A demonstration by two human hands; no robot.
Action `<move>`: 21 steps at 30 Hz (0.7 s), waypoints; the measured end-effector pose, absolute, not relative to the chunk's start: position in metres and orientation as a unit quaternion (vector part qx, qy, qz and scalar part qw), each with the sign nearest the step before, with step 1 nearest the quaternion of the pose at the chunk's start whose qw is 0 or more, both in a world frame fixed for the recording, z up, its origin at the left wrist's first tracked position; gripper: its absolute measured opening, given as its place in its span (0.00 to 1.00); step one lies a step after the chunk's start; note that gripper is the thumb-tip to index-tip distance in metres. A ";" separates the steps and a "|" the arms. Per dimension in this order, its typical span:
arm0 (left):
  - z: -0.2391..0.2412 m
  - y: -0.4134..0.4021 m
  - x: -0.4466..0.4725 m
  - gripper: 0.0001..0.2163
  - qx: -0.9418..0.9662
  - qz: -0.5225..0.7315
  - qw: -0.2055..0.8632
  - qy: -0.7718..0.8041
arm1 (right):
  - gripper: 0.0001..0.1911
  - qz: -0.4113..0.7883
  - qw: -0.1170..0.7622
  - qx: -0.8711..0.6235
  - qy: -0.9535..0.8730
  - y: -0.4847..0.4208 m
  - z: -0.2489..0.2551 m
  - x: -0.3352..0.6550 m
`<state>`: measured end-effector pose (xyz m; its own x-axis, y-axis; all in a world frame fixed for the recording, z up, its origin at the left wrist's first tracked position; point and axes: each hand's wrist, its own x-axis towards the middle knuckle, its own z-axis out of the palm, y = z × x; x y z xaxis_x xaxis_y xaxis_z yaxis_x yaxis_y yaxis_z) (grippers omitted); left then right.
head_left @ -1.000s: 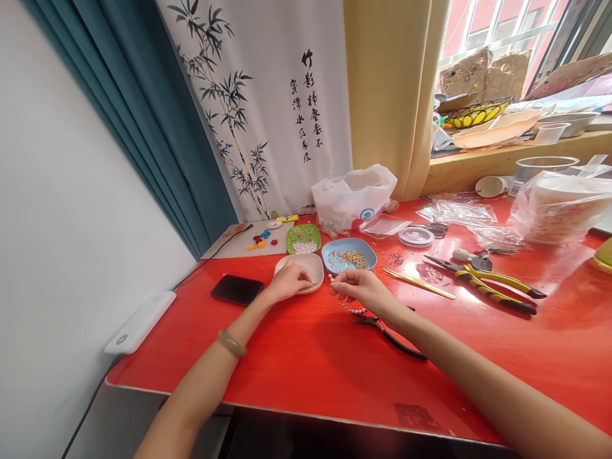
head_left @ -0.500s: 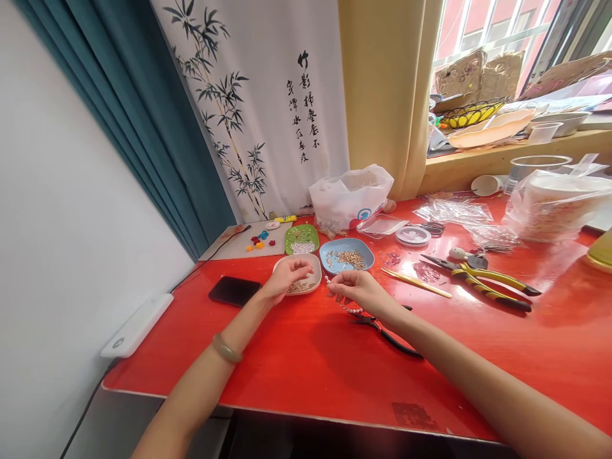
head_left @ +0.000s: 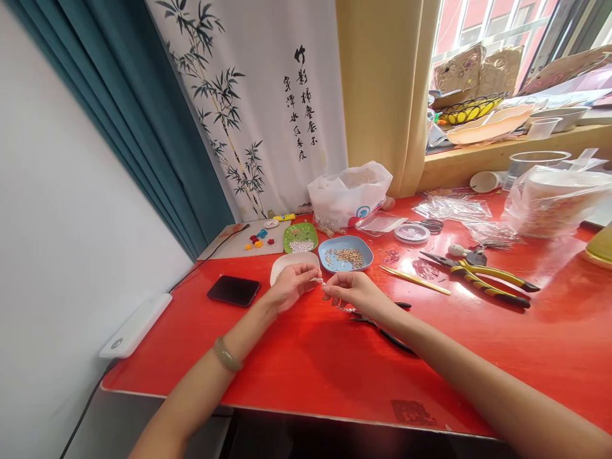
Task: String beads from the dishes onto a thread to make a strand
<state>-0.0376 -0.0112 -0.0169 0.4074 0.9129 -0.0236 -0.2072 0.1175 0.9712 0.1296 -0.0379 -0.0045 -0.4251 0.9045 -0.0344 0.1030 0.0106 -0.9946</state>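
My right hand (head_left: 351,290) pinches a strand of small pale beads (head_left: 345,309), part of which trails below the fingers. My left hand (head_left: 296,285) is closed, thumb and fingertips together at the strand's end; what they hold is too small to make out. The fingertips of both hands almost meet. Under and behind the left hand lies a pale pink dish (head_left: 287,260), partly covered by it. A blue dish (head_left: 327,254) of gold beads sits just beyond the right hand. Black-handled pliers (head_left: 396,341) lie beneath the right wrist.
A green dish (head_left: 313,231) with white beads stands behind. At left are a phone (head_left: 234,291) and a white power strip (head_left: 136,325). Rightward lie gold tweezers (head_left: 415,280), yellow-black pliers (head_left: 488,277) and a plastic-wrapped tub (head_left: 557,204). A white plastic bag (head_left: 351,194) sits at the back.
My left hand has moved right, from over the pink dish to the strand's end at my right fingertips. The right hand keeps its hold on the beaded strand, nearly in place.
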 end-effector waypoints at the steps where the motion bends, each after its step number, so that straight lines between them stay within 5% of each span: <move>1: -0.016 -0.011 -0.037 0.09 0.513 0.422 0.664 0.345 | 0.08 0.574 0.350 -0.406 -0.620 -0.038 -0.005 0.130; 21: -0.017 -0.013 -0.037 0.10 0.506 0.414 0.679 0.333 | 0.09 0.577 0.343 -0.410 -0.618 -0.038 -0.004 0.131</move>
<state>-0.0373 -0.0129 -0.0168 0.4352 0.8997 -0.0340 -0.2246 0.1451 0.9636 0.1312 -0.0383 -0.0038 -0.4290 0.9020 -0.0495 0.1112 -0.0016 -0.9938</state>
